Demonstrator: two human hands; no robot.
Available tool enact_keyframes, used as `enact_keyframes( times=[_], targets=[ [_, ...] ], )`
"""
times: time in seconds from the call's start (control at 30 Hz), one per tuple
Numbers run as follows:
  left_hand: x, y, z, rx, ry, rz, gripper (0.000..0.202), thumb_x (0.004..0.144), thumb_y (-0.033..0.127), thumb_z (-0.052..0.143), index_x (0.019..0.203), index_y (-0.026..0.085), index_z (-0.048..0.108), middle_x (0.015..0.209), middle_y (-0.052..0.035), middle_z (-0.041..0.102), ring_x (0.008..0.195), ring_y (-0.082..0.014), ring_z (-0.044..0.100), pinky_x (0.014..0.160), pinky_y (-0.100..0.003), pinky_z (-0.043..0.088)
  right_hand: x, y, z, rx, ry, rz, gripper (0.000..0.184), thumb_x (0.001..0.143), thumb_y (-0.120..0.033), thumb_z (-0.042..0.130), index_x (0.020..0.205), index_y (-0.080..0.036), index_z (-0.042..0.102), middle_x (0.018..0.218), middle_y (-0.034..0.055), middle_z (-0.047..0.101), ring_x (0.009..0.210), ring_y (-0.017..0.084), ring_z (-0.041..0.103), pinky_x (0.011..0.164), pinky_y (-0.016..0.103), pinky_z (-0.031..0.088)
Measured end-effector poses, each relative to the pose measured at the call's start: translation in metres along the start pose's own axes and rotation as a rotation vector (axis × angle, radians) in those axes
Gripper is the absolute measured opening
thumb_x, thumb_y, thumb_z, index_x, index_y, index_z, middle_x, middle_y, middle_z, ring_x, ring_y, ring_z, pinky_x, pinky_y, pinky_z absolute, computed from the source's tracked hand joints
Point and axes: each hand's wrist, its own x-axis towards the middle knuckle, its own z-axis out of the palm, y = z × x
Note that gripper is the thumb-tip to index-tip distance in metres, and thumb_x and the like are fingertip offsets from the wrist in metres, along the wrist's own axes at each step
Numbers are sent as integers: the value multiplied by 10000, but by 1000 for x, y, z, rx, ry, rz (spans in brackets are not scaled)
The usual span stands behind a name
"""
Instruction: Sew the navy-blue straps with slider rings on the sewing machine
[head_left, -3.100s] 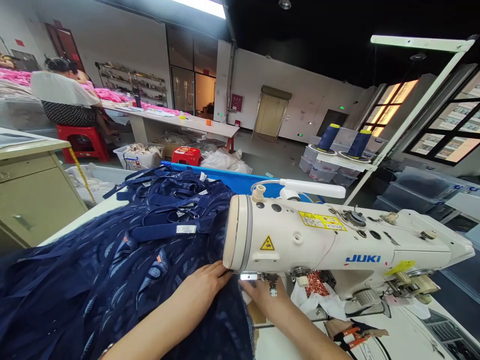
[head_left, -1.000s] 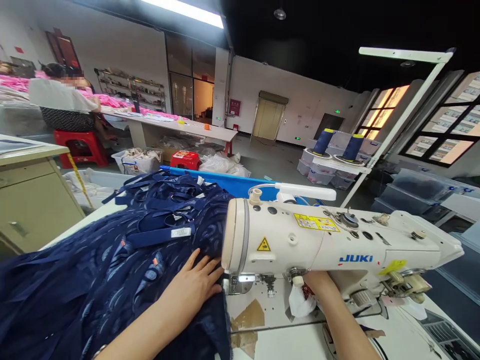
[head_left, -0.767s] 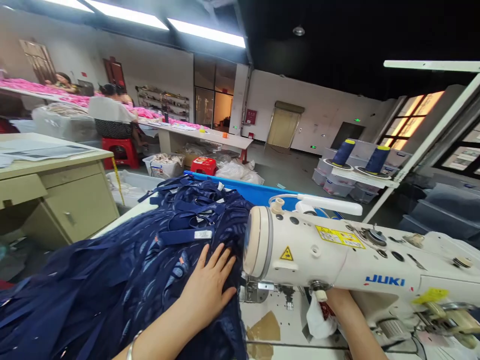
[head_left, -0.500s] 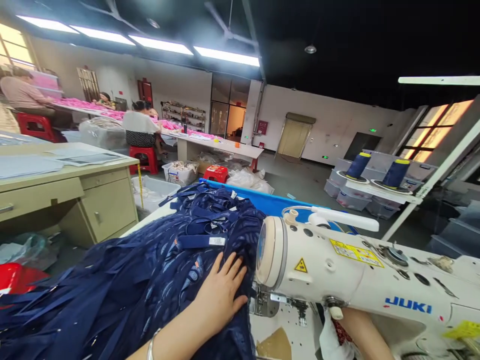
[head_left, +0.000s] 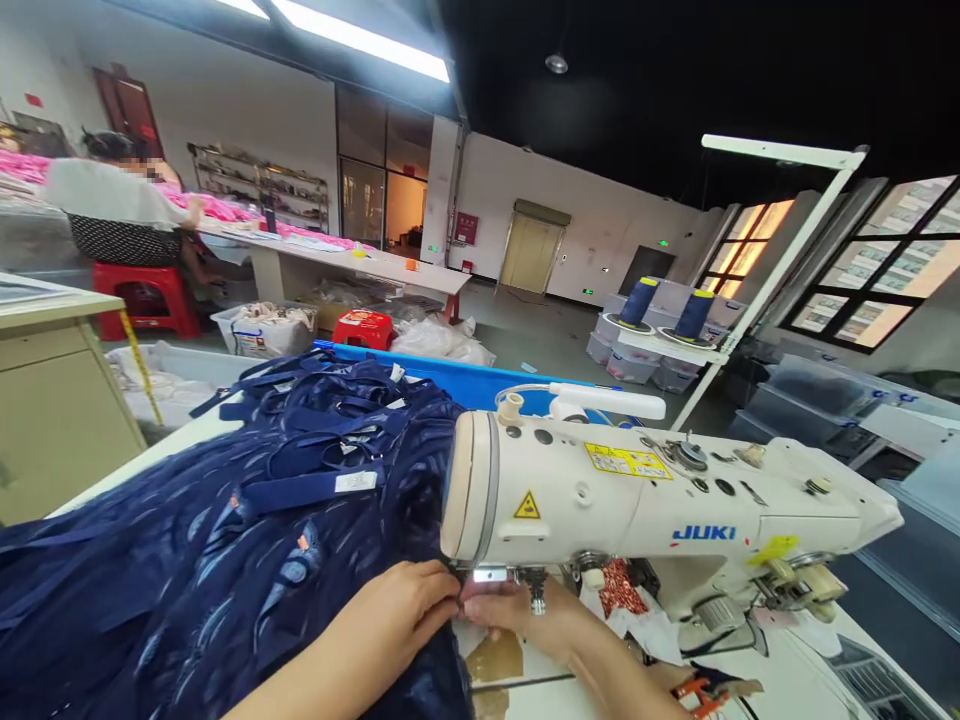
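Note:
A large heap of navy blue garments [head_left: 187, 540] with straps and white labels covers the left side of the work surface. At its right edge, below the head of a white JUKI sewing machine [head_left: 555, 500], my two hands meet. My left hand [head_left: 416, 605] has its fingers bent and drawn together beside the navy cloth. My right hand [head_left: 502, 608] reaches in under the machine arm, its thumb and fingers pinched close to the left fingertips. Whatever lies between the fingers is hidden or too small to name. The presser foot area [head_left: 536, 590] is partly behind my right hand.
A patterned red cloth [head_left: 621, 588] and white cloth lie behind the needle area. Orange-handled snips [head_left: 701, 695] rest on the table at right. Two navy thread cones [head_left: 639, 303] stand on the rack. A blue panel [head_left: 420, 368] edges the far side. A seated person [head_left: 112, 200] works beyond.
My left hand has moved from lying spread on the garments to the machine head, fingers bent. My right hand has come forward from behind the machine arm to meet it. The view has turned right.

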Motion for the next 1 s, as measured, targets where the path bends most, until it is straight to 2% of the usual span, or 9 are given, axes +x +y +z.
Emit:
enact_keyframes(
  times=[0.07,0.17,0.3,0.4,0.6,0.8,0.9,1.0],
  targets=[
    [0,-3,3,-41,-16,-24,179,922,206,503,930,240,679,908,8,691,854,-149,647,778,-233,470,-1,-9,8,142,-58,47,541,598,-637,764,923,-208,712,925,54,693,873,231,637,734,342,518],
    [1,-6,5,-66,-30,-60,126,893,199,563,939,243,672,921,21,701,869,-161,645,780,-249,459,-2,-19,11,170,-91,54,592,558,-672,766,916,-204,709,913,43,686,931,233,618,859,371,478],
    [1,-6,4,-66,-21,-9,157,902,203,570,978,278,685,925,33,709,877,-155,646,790,-249,446,2,-18,12,204,-110,41,603,549,-649,787,926,-185,708,902,43,681,953,236,610,911,382,452],
    [3,-5,3,-42,3,9,128,892,200,584,910,263,695,892,34,713,846,-148,645,763,-239,441,3,-15,13,199,-102,46,590,544,-636,798,909,-181,707,875,38,676,907,228,612,875,377,468],
    [5,-4,1,134,75,35,77,869,199,613,845,233,678,813,31,711,742,-146,633,686,-256,408,0,-12,10,126,-63,8,481,646,-625,726,840,-186,688,786,18,638,754,180,582,674,300,498],
    [8,-13,12,317,90,127,65,870,181,602,838,223,640,787,34,690,728,-158,628,700,-295,379,3,-8,15,-48,-51,-8,220,790,-391,554,740,-184,609,673,-14,555,625,126,509,549,229,414],
    [8,-16,17,344,92,157,89,888,184,570,824,221,619,777,33,677,733,-160,625,710,-301,379,3,-17,17,-202,-28,-19,146,788,-268,478,669,-197,527,625,-38,481,586,106,443,561,229,370],
    [7,-16,20,368,108,181,139,908,179,527,792,210,597,756,28,661,717,-156,614,711,-308,377,4,-19,21,-332,16,6,167,759,-192,481,599,-205,432,586,-52,416,577,102,412,578,229,346]
  ],
)
